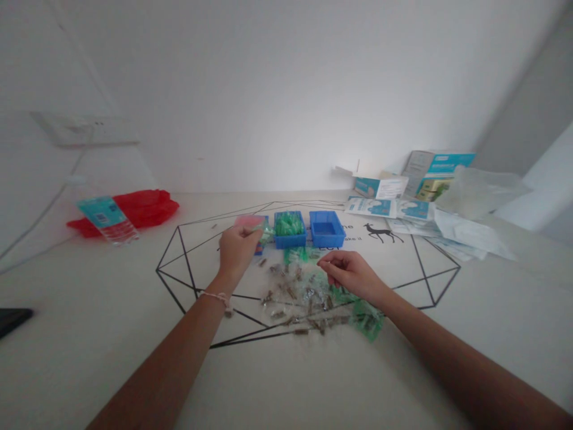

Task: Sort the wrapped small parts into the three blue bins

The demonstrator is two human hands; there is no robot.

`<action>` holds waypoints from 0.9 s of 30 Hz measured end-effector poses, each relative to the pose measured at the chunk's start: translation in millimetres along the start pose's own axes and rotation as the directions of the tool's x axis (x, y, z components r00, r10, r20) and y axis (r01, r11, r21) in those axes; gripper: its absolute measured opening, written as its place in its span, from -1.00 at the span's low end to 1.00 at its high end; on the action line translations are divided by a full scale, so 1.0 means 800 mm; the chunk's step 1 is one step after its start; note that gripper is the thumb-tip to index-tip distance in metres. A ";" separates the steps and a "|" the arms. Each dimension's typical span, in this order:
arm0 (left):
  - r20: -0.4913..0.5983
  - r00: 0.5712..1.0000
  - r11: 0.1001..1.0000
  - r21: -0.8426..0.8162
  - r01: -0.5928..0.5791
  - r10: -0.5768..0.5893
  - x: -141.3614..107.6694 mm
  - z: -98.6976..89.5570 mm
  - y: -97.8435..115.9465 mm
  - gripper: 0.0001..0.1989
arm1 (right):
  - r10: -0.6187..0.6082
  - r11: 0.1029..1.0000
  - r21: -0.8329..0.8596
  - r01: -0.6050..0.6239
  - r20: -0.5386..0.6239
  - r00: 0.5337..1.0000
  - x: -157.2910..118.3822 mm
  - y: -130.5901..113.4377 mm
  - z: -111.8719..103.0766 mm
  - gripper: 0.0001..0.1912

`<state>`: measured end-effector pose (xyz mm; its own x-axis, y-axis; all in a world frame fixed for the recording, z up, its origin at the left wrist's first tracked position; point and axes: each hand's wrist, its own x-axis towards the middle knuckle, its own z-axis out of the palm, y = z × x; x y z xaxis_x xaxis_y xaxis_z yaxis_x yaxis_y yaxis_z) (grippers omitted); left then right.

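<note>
My left hand (239, 245) is closed in a pinch on a small clear-green plastic packet (268, 230), over the left blue bin (258, 252). Something pink (249, 221) shows behind that hand in the bin. Green wrapped pieces (289, 223) heap up in the middle blue bin (290, 242). The floor of the right blue bin (327, 237) is visible. My right hand (349, 272) hovers by the pile with its fingertips pressed together; whatever they may hold is too small to make out. Below and between both hands lie loose small brown pieces (292, 292) in clear plastic and green packets (367, 321).
At the left lie a red plastic bag (150, 206) and a clear bottle with a blue label (107, 220). Opened boxes (385, 186) and flat white-blue packets (380, 207) cover the back right. A dark object (13, 321) sits at the left edge. A wall rises behind.
</note>
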<state>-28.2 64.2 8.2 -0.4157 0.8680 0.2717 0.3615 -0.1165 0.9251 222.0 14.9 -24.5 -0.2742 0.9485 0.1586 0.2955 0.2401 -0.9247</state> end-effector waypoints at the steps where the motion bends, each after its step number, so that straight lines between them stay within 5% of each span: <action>1: -0.021 1.000 0.997 0.081 -0.014 0.016 0.006 0.001 0.001 -0.79 | 0.002 1.000 -0.004 -0.002 0.004 1.000 0.000 0.000 0.000 -0.70; 8: 0.007 0.988 0.932 0.331 -0.146 0.152 0.031 0.029 0.004 -0.86 | 0.003 1.000 -0.022 -0.002 0.008 1.000 0.000 0.001 0.000 -0.73; 13: 0.066 0.993 0.927 0.356 -0.119 0.102 0.038 0.046 0.010 -0.90 | 0.011 1.000 -0.019 -0.011 0.016 1.000 0.000 0.000 0.000 -0.74; 19: 0.142 0.990 0.931 0.360 -0.053 0.001 0.042 0.053 0.016 -0.69 | 0.023 1.000 -0.011 -0.022 0.046 0.999 -0.001 -0.002 0.000 -0.76; 27: 0.269 0.949 0.745 0.598 -0.297 0.162 0.032 0.059 0.022 -0.74 | -0.007 0.999 -0.054 0.010 0.058 0.998 -0.002 -0.003 0.000 -0.77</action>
<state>7.1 107.5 19.1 -0.1114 0.9352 0.3363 0.8916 -0.0554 0.4494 221.7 13.1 -22.6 -0.3290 0.9332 0.1443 0.3415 0.2600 -0.9032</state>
